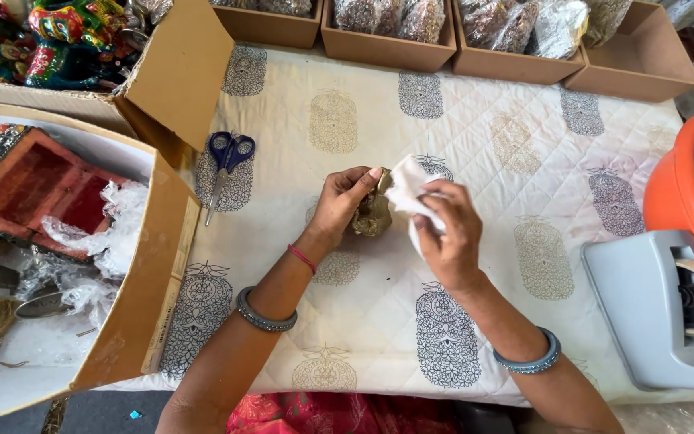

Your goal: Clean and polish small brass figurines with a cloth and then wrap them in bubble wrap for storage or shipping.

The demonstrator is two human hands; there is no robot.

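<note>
My left hand [339, 205] grips the figurine [373, 213]; my right hand [447, 233], at 3 o'clock, holds the cloth [405, 189]. I'd keep the grip firm and rub lightly.

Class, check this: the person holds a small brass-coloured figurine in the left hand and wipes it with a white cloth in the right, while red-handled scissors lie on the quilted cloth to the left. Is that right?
Not quite: the scissors have blue handles, not red, as the head view shows. The rest holds: the left hand grips the brass-coloured figurine, the right hand presses the white cloth to it, and the scissors lie on the quilted cloth.
</note>
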